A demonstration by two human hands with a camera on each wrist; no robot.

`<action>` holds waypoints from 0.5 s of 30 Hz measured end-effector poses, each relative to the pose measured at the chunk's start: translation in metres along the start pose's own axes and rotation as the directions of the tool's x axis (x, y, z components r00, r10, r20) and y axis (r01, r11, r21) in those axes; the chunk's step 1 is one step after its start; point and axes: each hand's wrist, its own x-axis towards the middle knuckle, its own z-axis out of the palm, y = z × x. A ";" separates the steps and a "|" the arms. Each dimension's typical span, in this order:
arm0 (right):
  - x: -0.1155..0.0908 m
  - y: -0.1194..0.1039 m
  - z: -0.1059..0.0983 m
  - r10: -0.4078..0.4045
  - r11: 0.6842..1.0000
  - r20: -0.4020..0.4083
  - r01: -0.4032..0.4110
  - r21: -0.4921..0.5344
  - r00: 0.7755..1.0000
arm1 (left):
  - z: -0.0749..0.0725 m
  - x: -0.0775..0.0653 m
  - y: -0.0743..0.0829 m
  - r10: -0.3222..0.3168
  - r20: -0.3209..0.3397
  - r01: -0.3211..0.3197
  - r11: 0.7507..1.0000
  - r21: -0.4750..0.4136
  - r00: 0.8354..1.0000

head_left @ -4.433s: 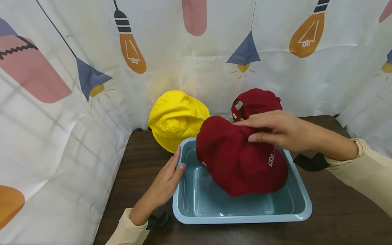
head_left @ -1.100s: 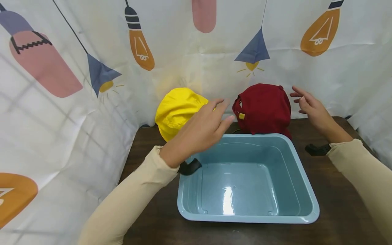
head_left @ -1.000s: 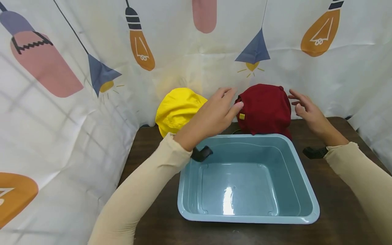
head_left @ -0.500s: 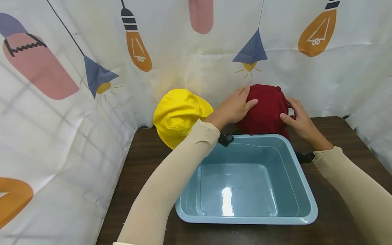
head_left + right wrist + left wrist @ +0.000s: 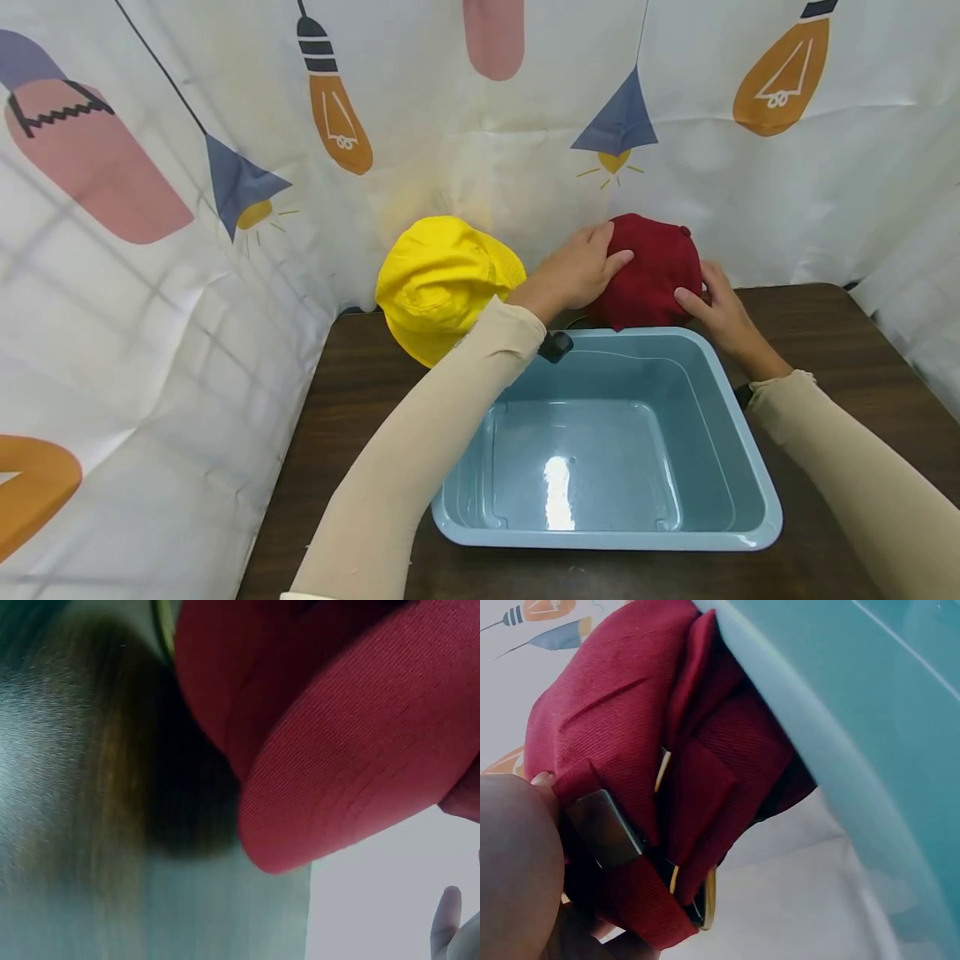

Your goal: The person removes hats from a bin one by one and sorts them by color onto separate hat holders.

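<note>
A red baseball cap (image 5: 651,271) stands behind the blue plastic basin (image 5: 753,467). My left hand (image 5: 581,265) grips its left side, thumb on the near face and the other fingers partly hidden behind. In the left wrist view, fingers lie beside the strap with a metal buckle (image 5: 604,829) at the cap's back, among layered folds of red cloth. On the other side my right hand (image 5: 722,312) holds the cap's right edge, thumb in front. The right wrist view shows the stitched brim (image 5: 360,750) close up, with a fingertip (image 5: 448,907) at the lower right.
A yellow hat (image 5: 442,283) stands left of the red cap, close to my left forearm. My left sleeve (image 5: 420,433) crosses the basin's left rim. The dark wooden table (image 5: 330,433) ends against a printed white curtain (image 5: 480,150) at the back.
Earlier my right hand held a red cap over the basin, with another red cap behind. Since then both hands have closed in on the red cap at the back; it has dipped slightly.
</note>
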 end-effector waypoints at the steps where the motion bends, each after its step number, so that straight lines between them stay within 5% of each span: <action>1: -0.001 0.002 0.001 0.007 1.000 0.002 -0.007 0.009 1.000 | 0.001 0.000 0.000 -0.001 -0.002 0.001 1.000 0.006 1.000; 9: -0.003 0.007 0.003 0.010 0.999 0.016 -0.010 0.043 1.000 | 0.003 0.003 0.001 -0.017 0.004 0.017 0.999 0.047 1.000; 15: -0.003 -0.001 -0.012 -0.019 0.999 0.028 0.018 0.029 0.999 | -0.012 -0.007 0.008 -0.017 0.013 0.016 0.996 0.086 1.000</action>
